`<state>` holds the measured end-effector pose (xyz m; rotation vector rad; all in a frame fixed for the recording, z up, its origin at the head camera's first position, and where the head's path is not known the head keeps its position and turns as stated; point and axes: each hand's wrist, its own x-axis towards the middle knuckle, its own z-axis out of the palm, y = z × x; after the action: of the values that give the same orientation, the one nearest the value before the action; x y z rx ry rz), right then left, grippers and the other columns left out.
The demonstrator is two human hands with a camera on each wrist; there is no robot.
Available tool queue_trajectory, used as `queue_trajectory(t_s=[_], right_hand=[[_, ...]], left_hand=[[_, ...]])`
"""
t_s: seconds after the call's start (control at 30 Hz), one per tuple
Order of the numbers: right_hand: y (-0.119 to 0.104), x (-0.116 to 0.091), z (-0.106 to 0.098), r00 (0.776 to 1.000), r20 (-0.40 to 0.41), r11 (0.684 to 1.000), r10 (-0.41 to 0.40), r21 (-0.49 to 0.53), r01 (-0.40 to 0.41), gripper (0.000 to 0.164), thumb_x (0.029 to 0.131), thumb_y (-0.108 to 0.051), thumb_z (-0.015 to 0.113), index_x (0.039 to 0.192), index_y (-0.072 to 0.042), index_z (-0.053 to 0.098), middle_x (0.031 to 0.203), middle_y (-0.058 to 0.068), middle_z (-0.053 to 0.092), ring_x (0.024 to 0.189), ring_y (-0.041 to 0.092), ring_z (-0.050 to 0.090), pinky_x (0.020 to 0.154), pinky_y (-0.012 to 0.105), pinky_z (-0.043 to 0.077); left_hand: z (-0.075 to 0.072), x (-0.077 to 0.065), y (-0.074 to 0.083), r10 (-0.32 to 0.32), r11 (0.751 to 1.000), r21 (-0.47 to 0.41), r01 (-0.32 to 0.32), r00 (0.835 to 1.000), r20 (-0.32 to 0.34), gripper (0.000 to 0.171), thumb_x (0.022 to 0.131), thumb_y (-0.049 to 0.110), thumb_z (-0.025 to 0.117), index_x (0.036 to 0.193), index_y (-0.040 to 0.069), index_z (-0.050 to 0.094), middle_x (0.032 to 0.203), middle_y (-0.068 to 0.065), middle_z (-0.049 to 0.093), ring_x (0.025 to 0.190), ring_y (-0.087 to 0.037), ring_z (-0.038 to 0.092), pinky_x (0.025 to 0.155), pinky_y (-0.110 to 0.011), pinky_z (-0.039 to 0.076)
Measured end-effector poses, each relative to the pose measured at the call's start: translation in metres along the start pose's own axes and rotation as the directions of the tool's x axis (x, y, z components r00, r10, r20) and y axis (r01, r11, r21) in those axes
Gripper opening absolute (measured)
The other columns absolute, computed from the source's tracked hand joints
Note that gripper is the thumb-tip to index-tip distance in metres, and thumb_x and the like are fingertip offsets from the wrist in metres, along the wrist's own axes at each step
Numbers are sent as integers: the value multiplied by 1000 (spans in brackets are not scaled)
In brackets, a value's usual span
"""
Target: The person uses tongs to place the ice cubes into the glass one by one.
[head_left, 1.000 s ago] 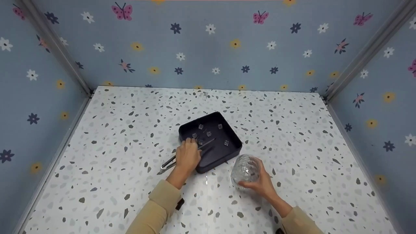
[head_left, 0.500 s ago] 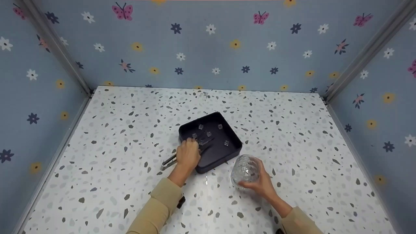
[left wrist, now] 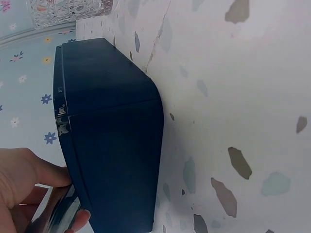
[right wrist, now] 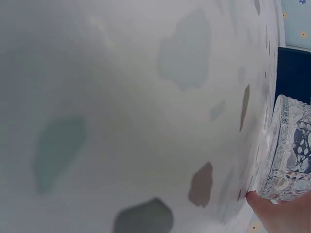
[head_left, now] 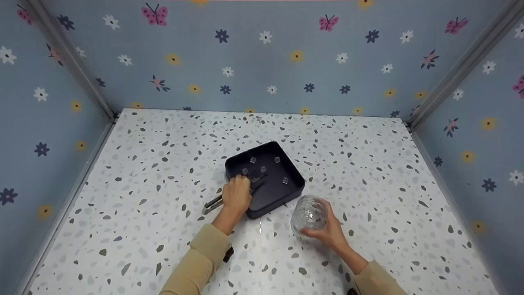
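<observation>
In the head view my left hand (head_left: 236,193) grips metal tongs (head_left: 213,203) over the near left side of a dark, square tray (head_left: 272,205). The tongs' far ends reach down into the tray, close to a small clear cube (head_left: 254,179); whether they pinch it I cannot tell. More clear cubes (head_left: 263,168) lie spread over the tray floor. In the left wrist view, thumb and fingers close round the tongs (left wrist: 60,208) beside the tray's wall (left wrist: 114,160). My right hand (head_left: 330,229) holds a patterned clear glass (head_left: 307,215), with thumb and fingers around its side; the right wrist view shows this glass (right wrist: 294,150) standing on the table.
The white speckled table (head_left: 163,164) extends around the tray. Blue panels with flowers and butterflies (head_left: 262,57) stand behind it and on both sides. The glass is close to the tray's near right corner.
The tongs' arms have drawn closer together and their tips have pulled back slightly over the tray. My right hand and the glass stay where they were.
</observation>
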<state>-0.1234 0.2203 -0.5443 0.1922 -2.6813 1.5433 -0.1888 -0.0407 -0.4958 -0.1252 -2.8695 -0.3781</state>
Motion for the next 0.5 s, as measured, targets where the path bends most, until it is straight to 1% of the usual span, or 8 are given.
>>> queue_trajectory(t_s=[0.1,0.2,0.37,0.5], right_hand=[[1,0,0,1000,-4,1000,-4,-2,4,95,51,-26,85,130,-13,35,125,9,46,115,28,43,94,45,32],[1,0,1,1000,-1,1000,-2,-11,2,95,51,-26,85,130,-12,35,125,10,46,115,29,43,95,45,31],[0,0,1,1000,-2,1000,17,-21,-17,95,51,-25,86,129,-11,35,124,11,47,114,29,44,94,45,32],[-1,0,1,1000,-5,1000,18,-21,-18,94,51,-24,86,129,-12,35,125,11,47,113,29,44,94,45,32]], left_hand=[[0,0,0,4,1000,0,-4,1000,-1,2,70,-1,64,70,0,62,69,-11,56,65,-29,59,51,-40,47],[1,-1,-1,14,1000,7,-14,1000,-8,4,69,-3,63,67,1,62,68,-12,56,63,-29,59,50,-39,47],[1,-1,-2,26,1000,10,-26,999,-24,6,68,-4,62,66,1,63,67,-12,57,63,-29,60,49,-40,47],[0,-1,-2,22,1000,-2,-22,1000,-14,6,69,-4,61,68,1,64,67,-12,57,63,-30,60,50,-40,47]])
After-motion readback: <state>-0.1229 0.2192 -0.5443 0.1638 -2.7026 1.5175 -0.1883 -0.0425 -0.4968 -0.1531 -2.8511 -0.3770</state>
